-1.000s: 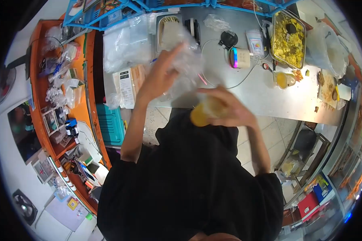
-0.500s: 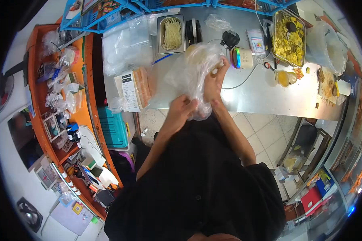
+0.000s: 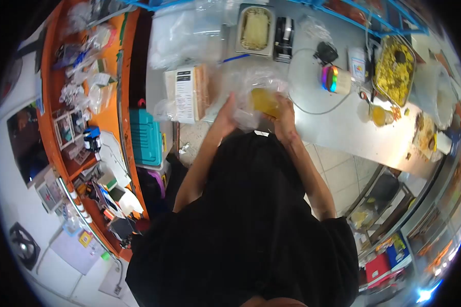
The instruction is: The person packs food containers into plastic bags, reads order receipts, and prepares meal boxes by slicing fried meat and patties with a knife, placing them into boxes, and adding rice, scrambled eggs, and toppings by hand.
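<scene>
A crumpled clear plastic bag (image 3: 248, 110) is held between my two hands above the front edge of the metal table, blurred by motion. Against it shows a yellow item (image 3: 264, 102); whether it is a tub or loose contents I cannot make out. My left hand (image 3: 226, 116) is closed on the bag's left side, fingers pointing away from me. On the right, my right hand (image 3: 286, 118) is closed around the bag at the yellow item, its fingertips partly hidden. Left of the bag stands a stack of wrapped packs with a printed label (image 3: 184, 94).
Behind are a steel tray of pale strips (image 3: 256, 30), flat clear bags (image 3: 184, 38) and a blue pen (image 3: 236, 58). To the right stand a roll of tape (image 3: 333, 80), a white bottle (image 3: 357, 64), scissors (image 3: 363, 95), a small yellow cup (image 3: 378, 116) and a tray of yellow food (image 3: 394, 71).
My hands have moved apart, and the bag has come lower and spread out. The yellow item now shows by my right hand. The camera view has shifted, moving the table things rightward.
</scene>
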### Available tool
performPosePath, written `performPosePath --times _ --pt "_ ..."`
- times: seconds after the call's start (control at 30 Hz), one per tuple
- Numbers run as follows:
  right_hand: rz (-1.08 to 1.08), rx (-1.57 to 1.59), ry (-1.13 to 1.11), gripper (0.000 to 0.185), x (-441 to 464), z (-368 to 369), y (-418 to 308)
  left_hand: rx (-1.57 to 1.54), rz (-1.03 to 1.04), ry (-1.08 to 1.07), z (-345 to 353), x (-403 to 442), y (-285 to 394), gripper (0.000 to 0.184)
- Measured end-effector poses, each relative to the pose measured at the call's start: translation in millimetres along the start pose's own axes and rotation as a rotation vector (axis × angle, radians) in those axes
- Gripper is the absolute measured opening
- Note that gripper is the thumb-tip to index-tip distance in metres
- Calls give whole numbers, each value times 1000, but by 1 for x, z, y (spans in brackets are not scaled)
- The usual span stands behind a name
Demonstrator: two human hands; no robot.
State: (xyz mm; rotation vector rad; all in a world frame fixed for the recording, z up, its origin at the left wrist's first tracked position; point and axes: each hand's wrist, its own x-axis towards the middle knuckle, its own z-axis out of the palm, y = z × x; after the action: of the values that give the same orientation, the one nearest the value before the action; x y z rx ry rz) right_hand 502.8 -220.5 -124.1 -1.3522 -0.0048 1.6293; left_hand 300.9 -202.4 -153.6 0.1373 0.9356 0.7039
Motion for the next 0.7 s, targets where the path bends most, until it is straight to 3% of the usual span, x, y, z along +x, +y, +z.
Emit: performPosePath --times 0.03,0.13,0.2,0.27,0.3,0.4,0.5,0.57,0.63,0.7 --pt "54 52 -59 53 11 0 -2 -66 -2 -159 -17 4 -20 46" --pt "112 276 -85 56 25 19 5 -291 -170 -173 -17 3 -43 45" --pt "81 332 -139 59 42 18 24 -292 -132 -41 -19 5 -45 45" --pt "-162 30 16 64 52 17 48 -295 -106 -9 -15 0 -32 45" --pt "-286 -120 86 67 54 18 57 -18 -156 139 -28 -3 -28 47" --pt "-633 -900 113 71 41 10 62 1361 283 395 -11 -42 11 47" --pt "-647 -1011 58 80 28 8 66 1484 934 721 25 -7 36 34" --pt "-717 -1132 16 81 23 6 67 1492 947 660 15 23 38 29" --pt "-776 -1308 62 81 17 5 59 1358 556 344 4 45 28 23" --pt "-721 -1518 50 77 2 16 35 1210 744 352 13 33 41 17"
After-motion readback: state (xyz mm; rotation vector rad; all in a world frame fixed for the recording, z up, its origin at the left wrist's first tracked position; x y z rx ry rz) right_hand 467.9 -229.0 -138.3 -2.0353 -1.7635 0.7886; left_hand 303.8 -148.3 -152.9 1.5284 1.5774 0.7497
